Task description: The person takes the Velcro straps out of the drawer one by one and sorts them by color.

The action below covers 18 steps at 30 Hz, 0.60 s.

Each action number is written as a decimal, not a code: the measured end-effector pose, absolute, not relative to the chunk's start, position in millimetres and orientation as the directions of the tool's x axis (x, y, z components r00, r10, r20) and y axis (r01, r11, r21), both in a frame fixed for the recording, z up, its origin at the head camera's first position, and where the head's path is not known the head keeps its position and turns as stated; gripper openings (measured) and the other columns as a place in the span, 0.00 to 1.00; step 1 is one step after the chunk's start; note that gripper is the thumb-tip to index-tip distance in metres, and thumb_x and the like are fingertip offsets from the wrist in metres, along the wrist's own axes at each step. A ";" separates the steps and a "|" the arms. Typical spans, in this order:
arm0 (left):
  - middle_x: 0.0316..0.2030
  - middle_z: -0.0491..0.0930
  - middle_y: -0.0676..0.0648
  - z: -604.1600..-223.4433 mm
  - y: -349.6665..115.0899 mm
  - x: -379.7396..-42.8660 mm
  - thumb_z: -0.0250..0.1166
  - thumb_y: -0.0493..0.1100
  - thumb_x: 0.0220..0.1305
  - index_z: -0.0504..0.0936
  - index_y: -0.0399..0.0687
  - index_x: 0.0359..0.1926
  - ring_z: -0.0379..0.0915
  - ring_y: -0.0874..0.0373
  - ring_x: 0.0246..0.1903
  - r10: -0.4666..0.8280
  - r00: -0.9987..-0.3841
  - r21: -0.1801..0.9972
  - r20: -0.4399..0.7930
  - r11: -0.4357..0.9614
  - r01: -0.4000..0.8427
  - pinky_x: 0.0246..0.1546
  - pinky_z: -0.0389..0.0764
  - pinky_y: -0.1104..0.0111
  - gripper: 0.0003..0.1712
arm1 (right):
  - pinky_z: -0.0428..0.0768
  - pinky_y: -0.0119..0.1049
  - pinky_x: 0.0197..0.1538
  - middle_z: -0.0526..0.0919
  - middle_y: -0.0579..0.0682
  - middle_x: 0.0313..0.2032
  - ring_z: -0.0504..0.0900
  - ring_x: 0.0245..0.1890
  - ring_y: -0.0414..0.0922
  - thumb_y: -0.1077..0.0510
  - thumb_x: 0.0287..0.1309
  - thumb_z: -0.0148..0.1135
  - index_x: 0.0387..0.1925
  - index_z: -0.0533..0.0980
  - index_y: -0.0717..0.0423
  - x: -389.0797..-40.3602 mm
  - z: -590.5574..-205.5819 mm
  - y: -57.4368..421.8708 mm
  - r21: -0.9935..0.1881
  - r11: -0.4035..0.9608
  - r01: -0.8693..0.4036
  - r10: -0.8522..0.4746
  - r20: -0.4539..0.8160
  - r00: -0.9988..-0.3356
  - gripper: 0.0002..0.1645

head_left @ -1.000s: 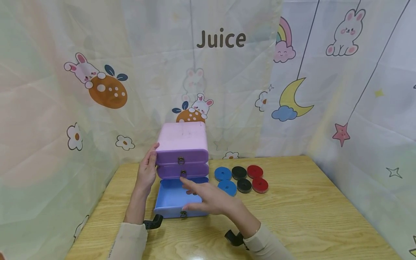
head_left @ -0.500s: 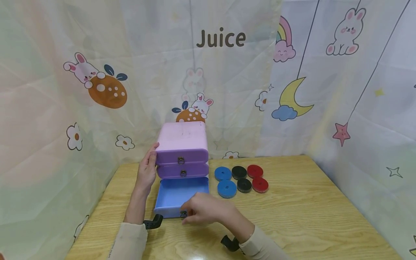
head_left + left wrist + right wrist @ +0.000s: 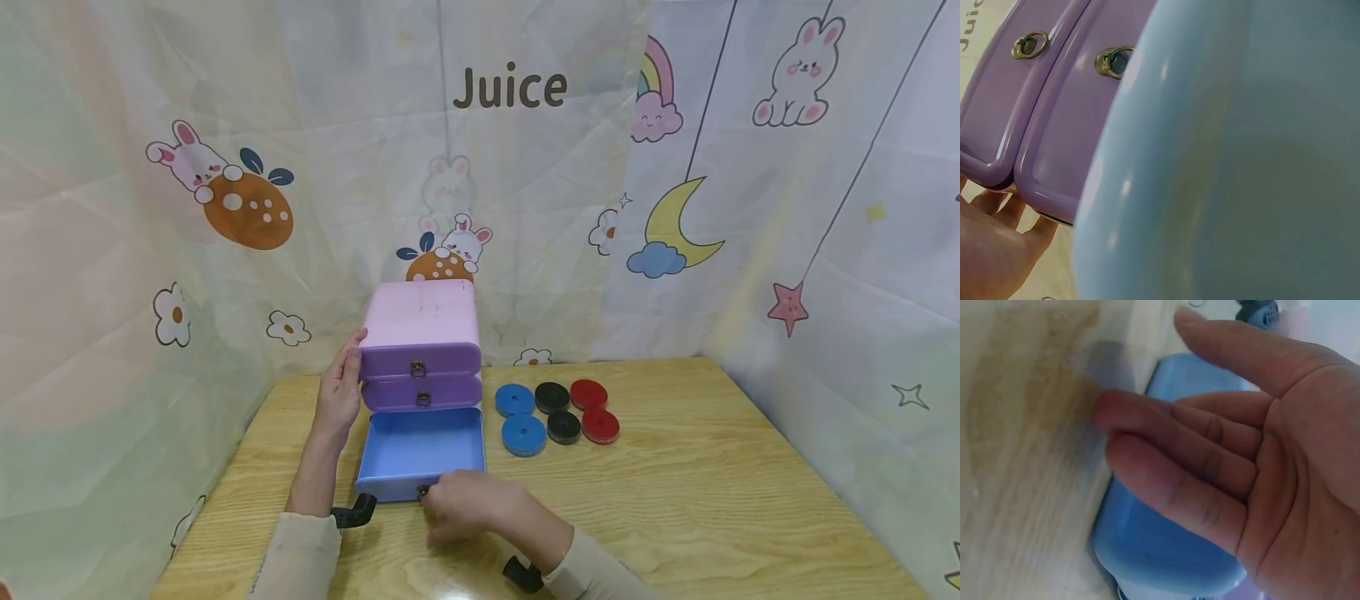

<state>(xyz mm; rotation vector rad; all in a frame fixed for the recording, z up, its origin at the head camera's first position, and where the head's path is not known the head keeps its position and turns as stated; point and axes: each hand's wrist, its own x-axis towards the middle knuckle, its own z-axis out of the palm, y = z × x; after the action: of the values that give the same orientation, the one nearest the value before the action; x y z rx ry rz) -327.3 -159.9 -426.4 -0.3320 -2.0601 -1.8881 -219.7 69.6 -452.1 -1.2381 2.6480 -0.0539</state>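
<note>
A small drawer cabinet [image 3: 423, 312] has a pink top and two purple drawers [image 3: 386, 362], both pushed in. Below them a blue drawer [image 3: 420, 448] is pulled out, with nothing seen inside. My left hand [image 3: 339, 400] rests against the cabinet's left side; its fingers [image 3: 1013, 209] lie along the purple drawers' edge in the left wrist view. My right hand [image 3: 472, 504] is at the blue drawer's front, fingertips beside the ring pull [image 3: 422, 492]. In the right wrist view its thumb stands apart from loosely bent fingers [image 3: 1172, 481]; whether the index finger touches the ring is hidden.
Right of the cabinet, several flat round discs lie in two rows on the wooden table [image 3: 712, 500]: blue [image 3: 523, 436], black [image 3: 564, 427] and red [image 3: 601, 427]. A printed curtain [image 3: 540, 208] hangs behind and along both sides.
My right hand has come down from above the open blue drawer to its front, beside the ring pull. My left hand, the cabinet and the discs have stayed put.
</note>
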 end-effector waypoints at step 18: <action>0.80 0.59 0.58 -426.5 -160.4 -326.9 0.46 0.62 0.82 0.66 0.66 0.78 0.54 0.52 0.80 -0.042 -0.919 0.918 0.391 0.093 0.386 0.80 0.56 0.47 0.30 | 0.81 0.32 0.27 0.85 0.44 0.29 0.81 0.26 0.38 0.55 0.75 0.58 0.40 0.79 0.45 -216.1 -468.1 56.0 0.182 0.656 -0.733 -0.744 -0.007 -0.668 0.05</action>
<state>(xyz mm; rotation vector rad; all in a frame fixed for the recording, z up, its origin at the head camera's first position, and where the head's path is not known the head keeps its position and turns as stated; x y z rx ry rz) -326.9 -160.4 -426.5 -0.3406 -2.0598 -1.8916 -216.1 56.0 -468.1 -1.3046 2.9204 0.2725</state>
